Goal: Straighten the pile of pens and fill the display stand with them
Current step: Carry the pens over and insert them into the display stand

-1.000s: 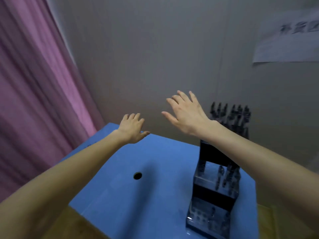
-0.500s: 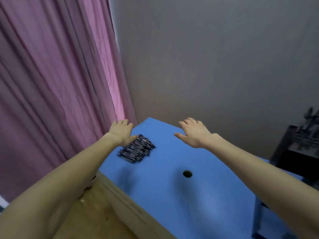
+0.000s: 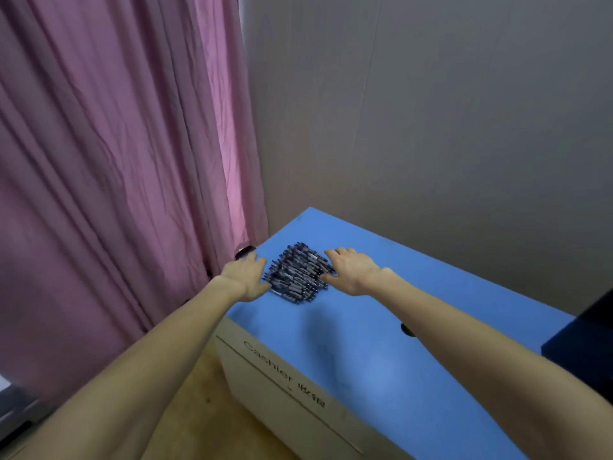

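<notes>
Pile of pens [image 3: 298, 273] lies on the blue counter top [image 3: 365, 343], near its far-left corner, close to the pink curtain [image 3: 116, 161]. Pens are dark w/ light bands, stacked roughly parallel; each pen's long axis runs diagonally, from lower-left toward upper-right in the head view, i.e. across from the left hand side to the right hand side. Which end is tip vs cap can't be told, too small and blurred. The pile as a whole forms a rough slab whose longer run goes from near-right to far-left, approx along the counter's left edge. Left hand [image 3: 246, 276] sits at the pile's left side, palm down, fingers straight and together, fingertips and thumb touching or just beside the pen ends there. Right hand [image 3: 352, 269] sits at the pile's right side, palm down, fingers a bit bent and relaxed, thumb against the near-right pen ends. So both hands are flat and not gripping anything, w/ the pile between them, bracketed on its two short-end sides. Whether the palms press on the counter can't be told. Counter front panel [image 3: 282, 393] is pale, w/ the word "Cashier" plus other characters. A dark hole [image 3: 406, 329] in the top peeks out beside the right forearm. At far right edge a dark box-like object [image 3: 587, 346] stands on the counter, well apart from the pens. Grey wall [image 3: 431, 127] behind.
</notes>
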